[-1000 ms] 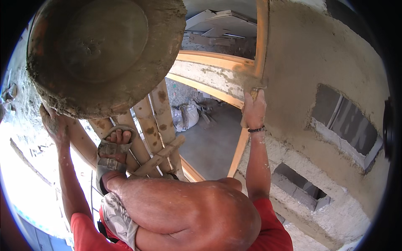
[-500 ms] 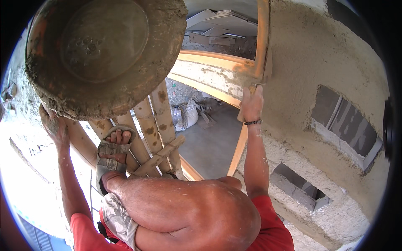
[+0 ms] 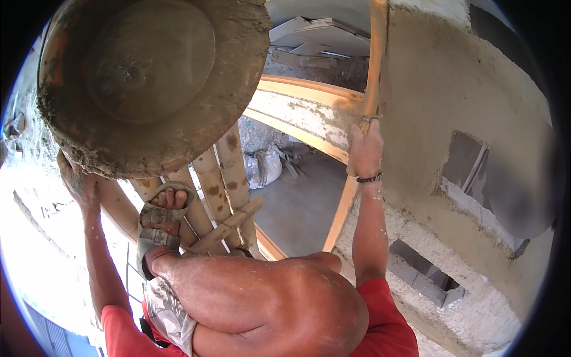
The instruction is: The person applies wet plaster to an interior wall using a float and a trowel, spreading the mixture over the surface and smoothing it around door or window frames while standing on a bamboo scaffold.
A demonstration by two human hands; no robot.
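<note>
The upper edge cuts off the top of the mud-caked basin (image 3: pixel 140 165), whose lower rim hides some fingers of the left hand (image 3: pixel 80 184). The right hand (image 3: pixel 366 152) covers most of the handled tool (image 3: pixel 364 124) in its grip, leaving its kind unclear. At the right, a blurred grey shape (image 3: pixel 524 181), too smeared to identify, masks part of the wall opening (image 3: pixel 463 159).

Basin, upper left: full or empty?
Not full: inside the basin, the outline of its round base shows, with mortar-like residue crusted along the rim. Cannot tell how deep any leftover is.
</note>
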